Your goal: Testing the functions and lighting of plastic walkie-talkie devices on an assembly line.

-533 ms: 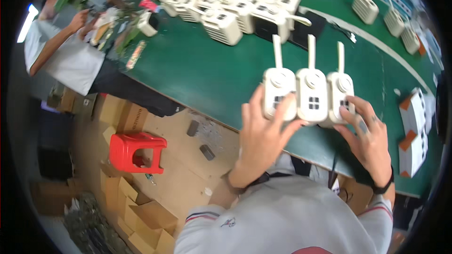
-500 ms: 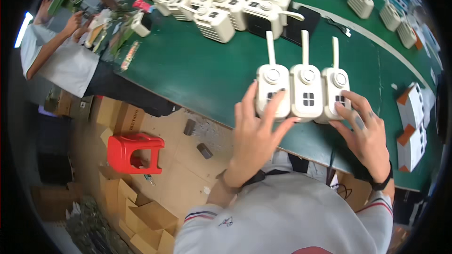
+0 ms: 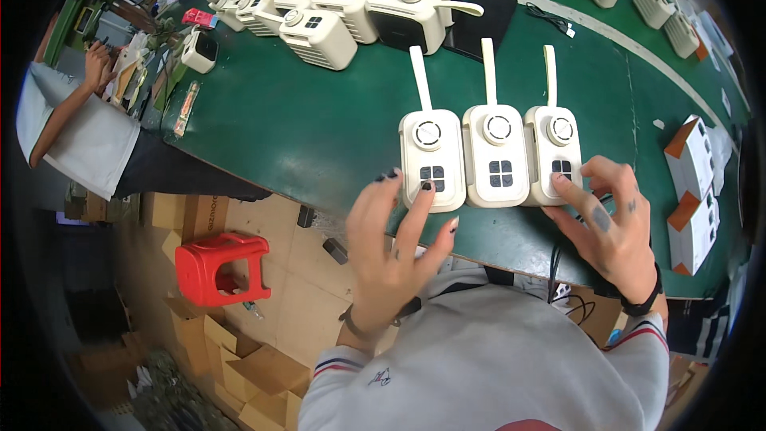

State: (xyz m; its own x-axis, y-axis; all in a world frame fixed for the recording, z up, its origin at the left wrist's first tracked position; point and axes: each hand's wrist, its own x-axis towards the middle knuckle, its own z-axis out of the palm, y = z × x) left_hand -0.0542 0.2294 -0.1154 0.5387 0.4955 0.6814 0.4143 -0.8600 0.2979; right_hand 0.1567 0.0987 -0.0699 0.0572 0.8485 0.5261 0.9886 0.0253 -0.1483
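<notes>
Three cream devices (image 3: 496,158) lie side by side, handles pointing away, just ahead of both spread grips: left hand (image 3: 396,247) fingertips on the leftmost, right hand (image 3: 608,223) on the rightmost.

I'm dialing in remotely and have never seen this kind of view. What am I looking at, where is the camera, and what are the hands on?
There is no machine here: a person works with two bare hands. The camera sits on their head and looks down, so the round, bent edges come from its wide lens. On the green table three cream devices with strap handles lie side by side. The left hand has fingertips on the left device; the right hand touches the right device; the middle device lies between. Neither hand grips anything. More cream devices sit farther back, and another person works at far left.
</notes>
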